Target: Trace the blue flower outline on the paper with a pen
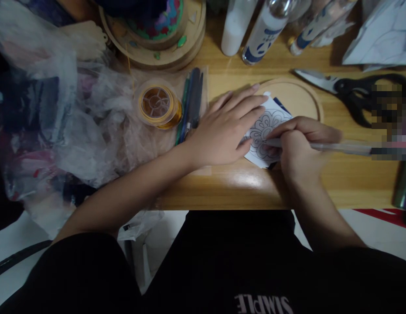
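Observation:
A white sheet of paper (275,111) printed with a flower outline lies on a round wooden board (302,98), with dark blue showing under its edges. My left hand (227,124) rests flat with its fingers stretched out, and the fingertips press on the left side of the paper. In my right hand (299,144) is a slim pen (340,148), tilted low and pointing left. Its tip is at the flower drawing, where my fingers partly hide it.
Black-handled scissors (340,85) lie to the right. Several bottles (264,32) stand at the back. A spool of golden thread (160,107) and several pens (192,102) sit to the left, beside crumpled plastic bags (101,126). A round wooden piece (153,59) stands behind them.

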Tool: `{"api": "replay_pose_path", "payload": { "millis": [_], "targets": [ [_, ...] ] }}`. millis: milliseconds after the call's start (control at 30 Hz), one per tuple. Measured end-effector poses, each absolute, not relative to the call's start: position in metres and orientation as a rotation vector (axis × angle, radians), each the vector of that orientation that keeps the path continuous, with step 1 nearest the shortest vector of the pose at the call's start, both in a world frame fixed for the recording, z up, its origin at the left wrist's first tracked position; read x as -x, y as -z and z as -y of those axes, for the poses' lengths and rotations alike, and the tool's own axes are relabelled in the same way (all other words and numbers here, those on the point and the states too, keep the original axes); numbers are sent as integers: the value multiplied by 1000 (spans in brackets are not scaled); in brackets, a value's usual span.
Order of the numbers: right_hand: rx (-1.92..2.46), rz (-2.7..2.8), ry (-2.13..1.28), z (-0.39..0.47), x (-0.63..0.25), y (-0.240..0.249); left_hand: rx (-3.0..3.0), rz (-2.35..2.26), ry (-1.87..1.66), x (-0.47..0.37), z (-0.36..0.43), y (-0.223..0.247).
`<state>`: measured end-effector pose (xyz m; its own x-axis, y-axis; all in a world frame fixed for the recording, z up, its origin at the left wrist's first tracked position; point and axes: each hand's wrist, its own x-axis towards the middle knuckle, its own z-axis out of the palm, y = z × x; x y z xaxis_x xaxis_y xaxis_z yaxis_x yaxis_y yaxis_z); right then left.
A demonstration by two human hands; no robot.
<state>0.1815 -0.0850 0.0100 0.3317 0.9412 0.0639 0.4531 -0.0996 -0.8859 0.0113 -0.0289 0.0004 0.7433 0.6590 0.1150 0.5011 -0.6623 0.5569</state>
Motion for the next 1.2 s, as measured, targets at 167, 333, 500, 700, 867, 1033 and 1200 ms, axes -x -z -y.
{"api": "replay_pose_path", "payload": {
  "millis": [167,333,500,700,867,1033,1200],
  "targets": [
    [1704,1252,-692,84,-180,-12,-2443,-890,-393,-11,29,-1],
    [1670,1256,-724,83,-180,-13,-2458,-909,-357,-13,30,-3],
    [1674,1283,-731,83,-182,-10,-2474,-904,-389,-12,30,-2],
    [1673,1327,-731,85,-186,-6,-2478,-889,-391,-11,29,-1],
    [1689,1291,-744,85,-184,-8,-2472,-873,-412,-10,29,-1],
    [1690,1289,-737,84,-182,-12,-2473,-884,-405,-11,29,-1],
    [1656,1308,-752,84,-183,-11,-2471,-890,-402,-11,29,-3]
  ]
}}
